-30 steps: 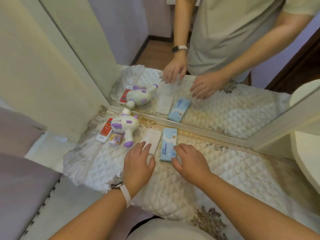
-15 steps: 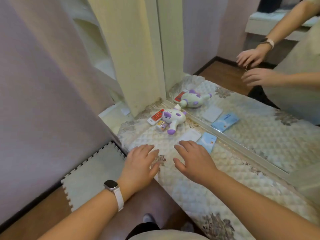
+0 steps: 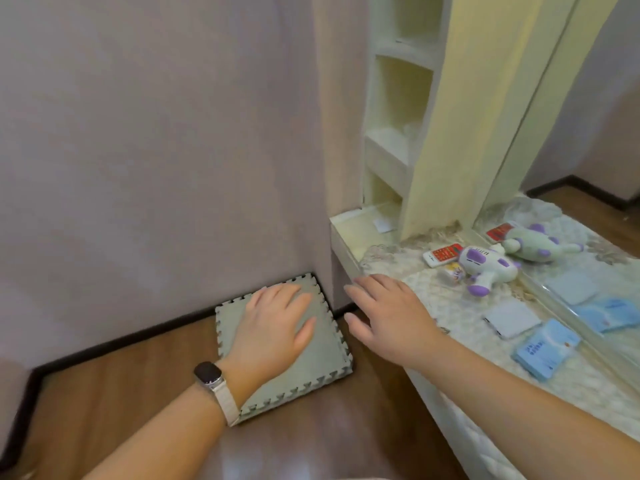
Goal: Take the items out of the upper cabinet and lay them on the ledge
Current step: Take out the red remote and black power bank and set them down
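On the quilted ledge (image 3: 450, 306) at the right lie a white and purple plush toy (image 3: 485, 268), a red and white phone-like toy (image 3: 444, 254), a small jar (image 3: 453, 273), a flat white pad (image 3: 512, 318) and a blue packet (image 3: 545, 348). My left hand (image 3: 273, 327) hovers open over the floor, left of the ledge, a watch on its wrist. My right hand (image 3: 388, 313) is open above the ledge's near left corner, empty. Cream open shelves (image 3: 398, 109) rise behind the ledge; a small white card (image 3: 383, 224) lies at their base.
A mirror (image 3: 588, 202) along the ledge's back doubles the items. A grey foam puzzle mat (image 3: 291, 351) lies on the wooden floor by the mauve wall (image 3: 156, 150). The ledge's white front edge (image 3: 343, 251) juts out at hand height.
The view has swung left, away from the ledge toward the wall and floor. Both hands moved left off the items and hold nothing.
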Action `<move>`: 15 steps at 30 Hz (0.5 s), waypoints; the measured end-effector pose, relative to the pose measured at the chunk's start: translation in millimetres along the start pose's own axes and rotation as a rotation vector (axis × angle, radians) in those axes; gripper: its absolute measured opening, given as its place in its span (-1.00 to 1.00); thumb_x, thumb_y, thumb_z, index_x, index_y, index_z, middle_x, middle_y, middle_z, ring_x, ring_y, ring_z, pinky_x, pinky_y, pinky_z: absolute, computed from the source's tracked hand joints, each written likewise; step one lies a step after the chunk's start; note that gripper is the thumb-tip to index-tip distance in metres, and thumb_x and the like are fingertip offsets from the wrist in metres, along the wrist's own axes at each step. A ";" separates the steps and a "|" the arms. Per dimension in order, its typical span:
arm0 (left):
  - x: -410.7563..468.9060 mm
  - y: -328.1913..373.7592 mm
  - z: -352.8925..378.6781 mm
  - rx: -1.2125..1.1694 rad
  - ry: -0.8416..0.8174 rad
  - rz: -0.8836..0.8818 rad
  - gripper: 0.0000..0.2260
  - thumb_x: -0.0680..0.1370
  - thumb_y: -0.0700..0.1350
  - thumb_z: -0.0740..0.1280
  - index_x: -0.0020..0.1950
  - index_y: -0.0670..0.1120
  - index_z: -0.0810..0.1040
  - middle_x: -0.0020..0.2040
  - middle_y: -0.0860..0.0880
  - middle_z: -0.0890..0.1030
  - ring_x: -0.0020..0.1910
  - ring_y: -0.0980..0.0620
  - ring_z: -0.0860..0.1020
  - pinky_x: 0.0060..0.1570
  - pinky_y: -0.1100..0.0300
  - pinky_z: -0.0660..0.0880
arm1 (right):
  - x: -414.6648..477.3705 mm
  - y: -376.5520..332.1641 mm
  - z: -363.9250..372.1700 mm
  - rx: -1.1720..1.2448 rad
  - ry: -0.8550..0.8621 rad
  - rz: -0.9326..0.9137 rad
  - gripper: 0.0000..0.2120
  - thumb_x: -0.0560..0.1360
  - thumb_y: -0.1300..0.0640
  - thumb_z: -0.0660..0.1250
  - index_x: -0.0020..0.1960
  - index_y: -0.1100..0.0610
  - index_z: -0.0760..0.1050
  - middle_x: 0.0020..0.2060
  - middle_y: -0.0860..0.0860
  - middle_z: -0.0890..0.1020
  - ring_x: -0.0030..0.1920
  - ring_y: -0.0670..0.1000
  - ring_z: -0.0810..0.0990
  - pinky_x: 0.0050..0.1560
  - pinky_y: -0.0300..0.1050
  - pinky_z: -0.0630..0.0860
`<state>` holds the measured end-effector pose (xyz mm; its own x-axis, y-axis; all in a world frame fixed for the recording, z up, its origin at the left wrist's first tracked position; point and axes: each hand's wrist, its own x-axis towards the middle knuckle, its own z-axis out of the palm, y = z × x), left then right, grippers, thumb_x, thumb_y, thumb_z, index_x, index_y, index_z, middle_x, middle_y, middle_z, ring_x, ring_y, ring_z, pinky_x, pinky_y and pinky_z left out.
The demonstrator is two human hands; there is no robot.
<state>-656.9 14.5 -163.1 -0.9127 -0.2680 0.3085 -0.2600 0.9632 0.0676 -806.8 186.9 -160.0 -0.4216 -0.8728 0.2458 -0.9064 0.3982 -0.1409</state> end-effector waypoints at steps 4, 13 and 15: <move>-53.0 -75.9 -28.7 -0.006 0.114 -0.090 -0.66 0.54 0.08 0.24 0.20 -0.05 0.60 0.21 -0.05 0.59 0.19 -0.08 0.53 0.24 -0.05 0.39 | 42.6 -89.7 7.3 0.018 0.010 -0.106 -0.56 0.51 -0.16 0.16 0.25 0.06 0.51 0.22 0.01 0.57 0.23 0.09 0.50 0.09 0.02 0.46; -181.5 -211.6 -82.6 0.104 0.196 -0.333 -0.64 0.51 0.05 0.30 0.25 -0.07 0.58 0.22 -0.08 0.59 0.23 -0.12 0.51 0.25 -0.07 0.38 | 114.9 -270.8 34.9 0.041 0.018 -0.379 -0.57 0.51 -0.15 0.18 0.23 0.09 0.52 0.17 0.04 0.59 0.18 0.12 0.53 0.06 0.02 0.49; -204.7 -231.7 -94.3 0.110 0.183 -0.401 -0.64 0.52 0.05 0.30 0.27 -0.07 0.57 0.24 -0.07 0.58 0.25 -0.13 0.50 0.26 -0.08 0.39 | 126.0 -302.3 37.6 0.046 0.009 -0.431 -0.57 0.51 -0.15 0.17 0.22 0.08 0.53 0.16 0.04 0.59 0.16 0.13 0.53 0.06 0.01 0.48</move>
<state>-380.1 -152.1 -152.4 -0.6645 -0.6026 0.4418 -0.6230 0.7733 0.1178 -584.9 -54.0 -122.5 -0.0055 -0.9541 0.2996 -0.9977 -0.0149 -0.0659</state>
